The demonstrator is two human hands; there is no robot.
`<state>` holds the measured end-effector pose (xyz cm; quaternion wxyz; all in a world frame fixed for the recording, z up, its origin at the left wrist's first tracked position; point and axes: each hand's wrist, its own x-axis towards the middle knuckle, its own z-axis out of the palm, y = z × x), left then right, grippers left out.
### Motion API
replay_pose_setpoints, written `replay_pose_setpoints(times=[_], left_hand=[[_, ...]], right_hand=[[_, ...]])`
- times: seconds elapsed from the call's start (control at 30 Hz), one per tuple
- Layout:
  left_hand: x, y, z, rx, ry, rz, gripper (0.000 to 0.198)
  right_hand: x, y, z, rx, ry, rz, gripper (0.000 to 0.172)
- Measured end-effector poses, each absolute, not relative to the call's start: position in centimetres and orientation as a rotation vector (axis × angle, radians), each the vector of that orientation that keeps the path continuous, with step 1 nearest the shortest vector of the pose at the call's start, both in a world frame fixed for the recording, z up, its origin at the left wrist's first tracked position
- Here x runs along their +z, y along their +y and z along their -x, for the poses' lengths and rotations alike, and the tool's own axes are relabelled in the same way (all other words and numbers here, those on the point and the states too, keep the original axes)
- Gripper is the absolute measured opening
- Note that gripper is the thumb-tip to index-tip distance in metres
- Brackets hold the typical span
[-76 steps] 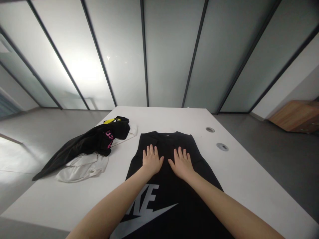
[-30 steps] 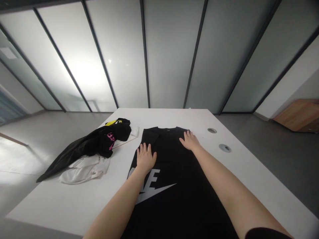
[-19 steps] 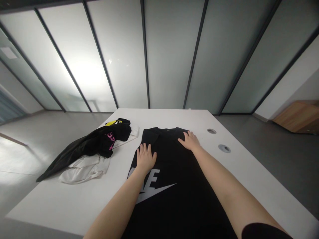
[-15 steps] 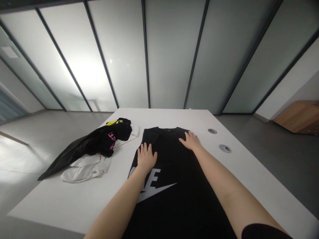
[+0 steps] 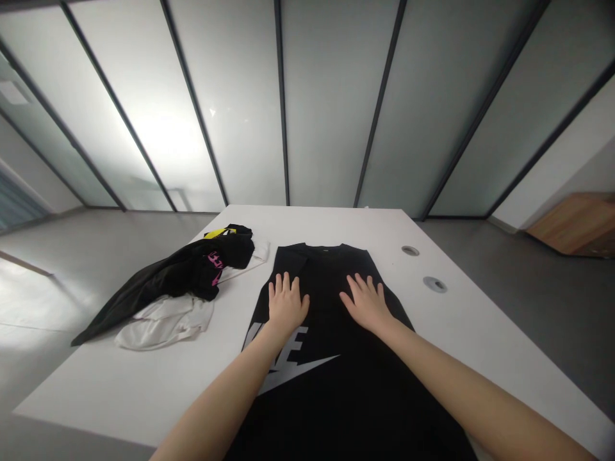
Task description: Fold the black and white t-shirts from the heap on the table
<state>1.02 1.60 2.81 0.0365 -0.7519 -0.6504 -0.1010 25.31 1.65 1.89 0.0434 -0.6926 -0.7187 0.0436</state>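
Note:
A black sleeveless shirt (image 5: 321,275) lies flat on the white table (image 5: 125,390), neck away from me, with a large white swoosh logo (image 5: 293,371) partly under my left forearm. My left hand (image 5: 287,306) rests palm down on the chest, left of centre, fingers spread. Right of centre, my right hand (image 5: 366,304) presses flat on the same cloth, gripping nothing. To the left of the shirt sits a crumpled black garment with pink print (image 5: 192,266), over a rumpled white garment (image 5: 166,326).
Two round metal grommets (image 5: 423,267) are set in the table's right side. A yellow-marked piece (image 5: 218,233) tops the pile. Frosted glass panels (image 5: 331,102) stand beyond the far edge, and a wooden cabinet (image 5: 574,224) stands at far right on the grey floor.
My right hand has slid from the shirt's upper right shoulder down toward the chest, and my left hand has shifted slightly up the shirt. The shirt and the pile stay in place.

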Motion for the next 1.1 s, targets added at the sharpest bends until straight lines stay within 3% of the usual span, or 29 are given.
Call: replay_pose_setpoints(times=[0.23, 0.57, 0.87, 1.1], left_hand=[[0.8, -1.8, -2.7, -0.105, -2.005, 2.484, 0.084], [1.3, 3.5, -4.2, -0.109, -2.040, 2.485, 0.087], [0.6, 6.1, -1.7, -0.296, -1.992, 2.433, 0.070], [1.5, 4.1, 2.3, -0.154, -2.098, 2.319, 0.072]], right_hand=[[1.2, -2.7, -23.5, 0.257, -2.192, 2.266, 0.081], [1.4, 3.0, -23.5, 0.221, -2.124, 2.289, 0.082], [1.0, 5.1, -26.3, 0.169, -2.170, 2.161, 0.077], [1.9, 3.8, -27.2, 0.129, -2.048, 2.145, 0.066]])
